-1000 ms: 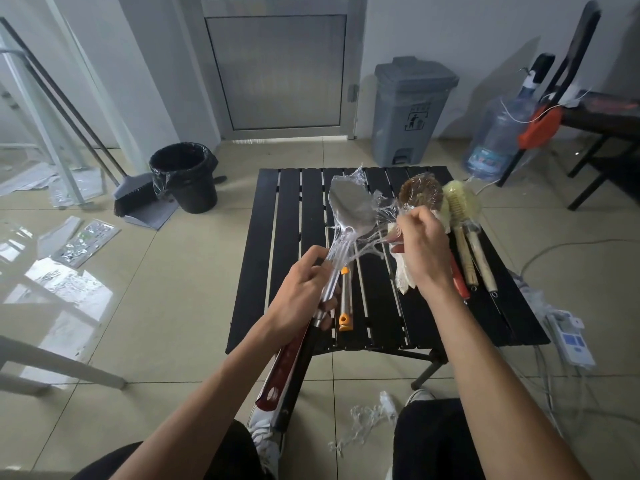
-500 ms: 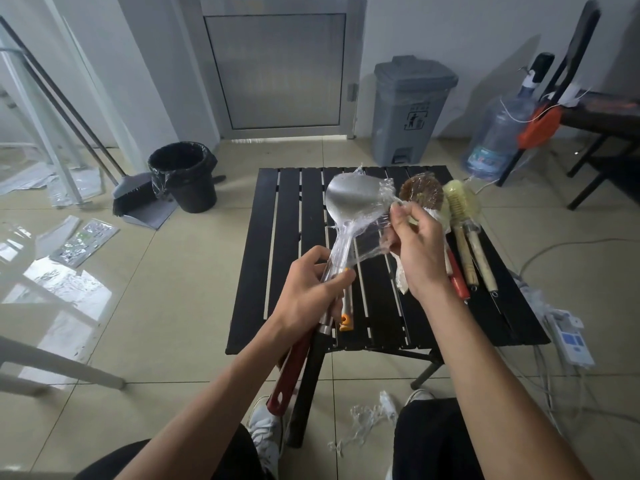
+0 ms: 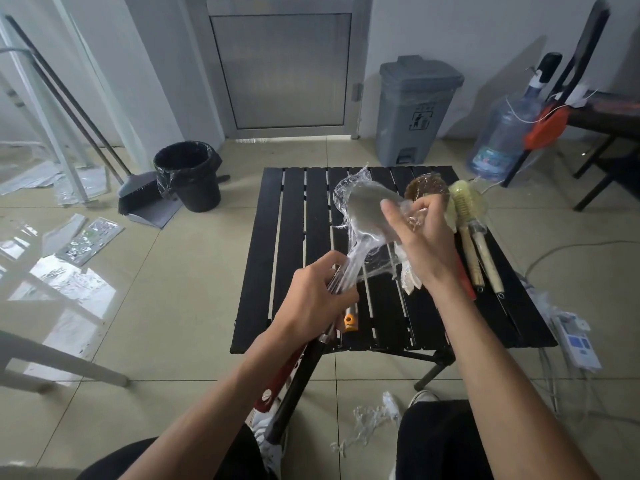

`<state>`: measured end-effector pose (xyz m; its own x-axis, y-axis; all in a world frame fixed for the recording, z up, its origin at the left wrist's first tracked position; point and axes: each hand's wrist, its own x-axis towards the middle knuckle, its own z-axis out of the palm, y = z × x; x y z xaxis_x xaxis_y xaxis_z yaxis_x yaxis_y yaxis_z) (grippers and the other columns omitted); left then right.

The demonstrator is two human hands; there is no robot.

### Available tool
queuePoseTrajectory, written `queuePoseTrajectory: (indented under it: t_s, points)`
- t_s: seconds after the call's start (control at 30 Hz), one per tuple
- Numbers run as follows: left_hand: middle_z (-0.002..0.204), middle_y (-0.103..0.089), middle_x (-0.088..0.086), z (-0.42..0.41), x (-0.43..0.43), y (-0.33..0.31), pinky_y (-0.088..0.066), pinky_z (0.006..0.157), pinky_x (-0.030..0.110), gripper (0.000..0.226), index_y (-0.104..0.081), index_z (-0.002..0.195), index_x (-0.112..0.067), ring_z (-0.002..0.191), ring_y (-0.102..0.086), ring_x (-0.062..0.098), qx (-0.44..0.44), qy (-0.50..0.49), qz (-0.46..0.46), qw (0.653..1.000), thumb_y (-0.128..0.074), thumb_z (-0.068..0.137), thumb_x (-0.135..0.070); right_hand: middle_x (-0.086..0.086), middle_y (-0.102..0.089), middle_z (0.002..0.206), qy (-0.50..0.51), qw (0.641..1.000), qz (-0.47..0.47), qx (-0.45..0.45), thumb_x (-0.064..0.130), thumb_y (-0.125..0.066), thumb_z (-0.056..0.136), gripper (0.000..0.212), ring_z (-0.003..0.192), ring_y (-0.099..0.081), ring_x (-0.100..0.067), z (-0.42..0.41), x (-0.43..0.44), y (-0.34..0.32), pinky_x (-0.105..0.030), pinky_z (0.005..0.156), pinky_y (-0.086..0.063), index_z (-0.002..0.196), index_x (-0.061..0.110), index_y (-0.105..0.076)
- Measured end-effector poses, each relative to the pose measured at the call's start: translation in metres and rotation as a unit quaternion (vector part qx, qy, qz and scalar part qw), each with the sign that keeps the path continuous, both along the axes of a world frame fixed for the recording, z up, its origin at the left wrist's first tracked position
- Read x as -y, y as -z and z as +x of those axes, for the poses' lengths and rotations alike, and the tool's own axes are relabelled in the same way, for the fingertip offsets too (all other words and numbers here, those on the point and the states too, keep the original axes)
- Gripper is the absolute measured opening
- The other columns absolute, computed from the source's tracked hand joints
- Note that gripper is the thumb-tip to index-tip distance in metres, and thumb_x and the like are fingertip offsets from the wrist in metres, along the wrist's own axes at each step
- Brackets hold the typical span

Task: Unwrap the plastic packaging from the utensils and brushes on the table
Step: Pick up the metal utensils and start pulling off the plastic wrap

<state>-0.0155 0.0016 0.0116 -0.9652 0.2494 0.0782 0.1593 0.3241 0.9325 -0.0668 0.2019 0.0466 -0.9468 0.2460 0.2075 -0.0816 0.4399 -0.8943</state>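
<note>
A steel serving spoon (image 3: 367, 216), its bowl partly free of clinging plastic film (image 3: 346, 194), is held above the black slatted table (image 3: 294, 237). The left hand (image 3: 318, 292) grips its shaft; the right hand (image 3: 427, 244) pinches a bunch of film. A hard tug could shred the film or swing the spoon into the bottle brushes (image 3: 467, 209) near the table's right edge. The left slats offer room.
</note>
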Motion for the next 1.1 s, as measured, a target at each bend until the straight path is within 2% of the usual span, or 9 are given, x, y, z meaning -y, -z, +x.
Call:
queuePoseTrajectory:
  t_s: [0.1, 0.23, 0.37, 0.5, 0.63, 0.73, 0.93, 1.03, 1.1]
  points:
    - [0.075, -0.073, -0.002, 0.002, 0.0, 0.002, -0.054, 0.043, 0.025, 0.027, -0.062, 0.108, -0.021, 0.044, -0.069, 0.017, -0.011, 0.013, -0.025, 1.0, -0.072, 0.09, -0.004, 0.01, -0.059, 0.077, 0.044, 0.992, 0.114, -0.039, 0.05, -0.061, 0.1, 0.039, 0.067, -0.057, -0.003, -0.005, -0.006, 0.006, -0.026, 0.055, -0.043, 0.096, 0.013, -0.053]
    - [0.071, -0.071, -0.016, 0.003, 0.002, 0.003, -0.049, 0.041, 0.02, 0.027, -0.062, 0.106, -0.022, 0.04, -0.063, 0.01, -0.026, 0.003, -0.049, 0.998, -0.071, 0.088, -0.004, 0.012, -0.054, 0.067, 0.085, 0.979, 0.171, -0.066, 0.029, -0.049, 0.109, 0.027, 0.055, -0.054, 0.001, -0.009, -0.021, 0.011, -0.012, 0.041, -0.035, 0.088, 0.014, -0.052]
    - [0.079, -0.076, 0.002, 0.001, 0.008, -0.001, -0.051, 0.04, 0.021, 0.022, -0.063, 0.11, -0.02, 0.043, -0.069, 0.018, -0.02, -0.004, -0.001, 1.0, -0.073, 0.093, -0.011, 0.005, -0.065, 0.069, 0.112, 0.985, 0.07, -0.11, 0.027, -0.052, 0.109, 0.023, 0.056, -0.066, 0.003, -0.009, -0.037, 0.009, -0.006, 0.045, -0.043, 0.088, 0.016, -0.053]
    - [0.076, -0.074, 0.009, 0.002, 0.007, -0.002, -0.052, 0.043, 0.025, 0.02, -0.064, 0.115, -0.015, 0.044, -0.068, 0.021, -0.016, 0.01, 0.041, 0.999, -0.069, 0.096, -0.012, 0.002, -0.07, 0.074, 0.086, 0.988, -0.108, -0.065, 0.037, -0.054, 0.107, 0.028, 0.062, -0.07, -0.005, -0.011, -0.032, 0.012, -0.027, 0.058, -0.06, 0.096, 0.011, -0.059]
    - [0.072, -0.072, 0.006, 0.001, 0.004, -0.002, -0.052, 0.043, 0.031, 0.014, -0.064, 0.111, -0.014, 0.043, -0.065, 0.022, -0.005, -0.007, 0.088, 0.996, -0.067, 0.097, -0.015, -0.005, -0.075, 0.093, -0.068, 0.92, -0.378, 0.078, 0.071, -0.061, 0.086, 0.062, 0.087, -0.074, -0.023, -0.008, -0.021, 0.01, -0.04, 0.076, -0.061, 0.111, 0.014, -0.064]
    - [0.068, -0.07, 0.003, -0.001, -0.001, -0.003, -0.052, 0.041, 0.033, 0.015, -0.065, 0.111, -0.012, 0.042, -0.063, 0.021, 0.001, -0.015, 0.115, 0.993, -0.066, 0.096, -0.014, -0.007, -0.074, 0.097, -0.203, 0.906, -0.34, 0.149, 0.073, -0.066, 0.079, 0.067, 0.089, -0.072, -0.021, 0.0, -0.005, 0.014, -0.031, 0.073, -0.059, 0.106, 0.013, -0.068]
    - [0.06, -0.061, 0.005, 0.0, -0.007, -0.003, -0.055, 0.043, 0.038, 0.016, -0.064, 0.104, -0.004, 0.043, -0.059, 0.024, 0.025, -0.011, 0.186, 0.982, -0.064, 0.103, -0.02, -0.001, -0.076, 0.089, -0.267, 0.925, -0.25, 0.098, 0.036, -0.078, 0.085, 0.022, 0.084, -0.072, -0.013, 0.01, 0.023, 0.018, -0.024, 0.072, -0.054, 0.093, 0.016, -0.075]
    - [0.079, -0.072, 0.011, -0.003, -0.002, -0.005, -0.059, 0.058, 0.037, 0.018, -0.064, 0.106, -0.003, 0.057, -0.066, 0.024, 0.049, 0.002, 0.205, 0.978, -0.055, 0.107, -0.018, -0.002, -0.078, 0.097, -0.272, 0.931, -0.238, 0.061, 0.025, -0.075, 0.093, 0.003, 0.09, -0.073, -0.017, 0.009, 0.018, 0.015, -0.027, 0.077, -0.057, 0.092, 0.027, -0.077]
    - [0.093, -0.077, 0.016, -0.005, 0.003, -0.006, -0.06, 0.068, 0.037, 0.025, -0.063, 0.116, -0.002, 0.067, -0.068, 0.024, 0.058, 0.021, 0.198, 0.978, -0.047, 0.111, -0.02, -0.004, -0.077, 0.091, -0.244, 0.943, -0.224, 0.045, 0.018, -0.071, 0.096, 0.013, 0.087, -0.073, -0.016, 0.007, 0.013, 0.013, -0.025, 0.077, -0.056, 0.085, 0.024, -0.073]
